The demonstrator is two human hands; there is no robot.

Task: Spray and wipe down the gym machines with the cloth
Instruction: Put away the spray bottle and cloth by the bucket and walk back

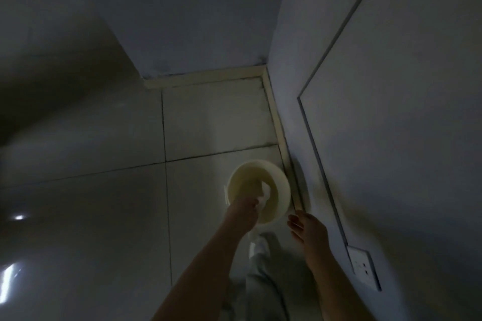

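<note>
Your left hand (241, 212) pinches the white cloth (264, 194) by its near edge, so the cloth hangs inside the mouth of the pale bucket (283, 199). The bucket stands on the tiled floor (104, 216), just beside the skirting (280, 133) near the corner. Your right hand (309, 229) hovers by the bucket's near rim, fingers loosely spread and holding nothing. This looks like wetting or rinsing the cloth, though the light is too dim to tell whether the bucket holds water. Bring your free hand onto the cloth and wring it over the bucket until it is damp, not dripping. Keep drips away from the wall socket (363, 267) on your right. No gym machine or spray bottle is in view.
</note>
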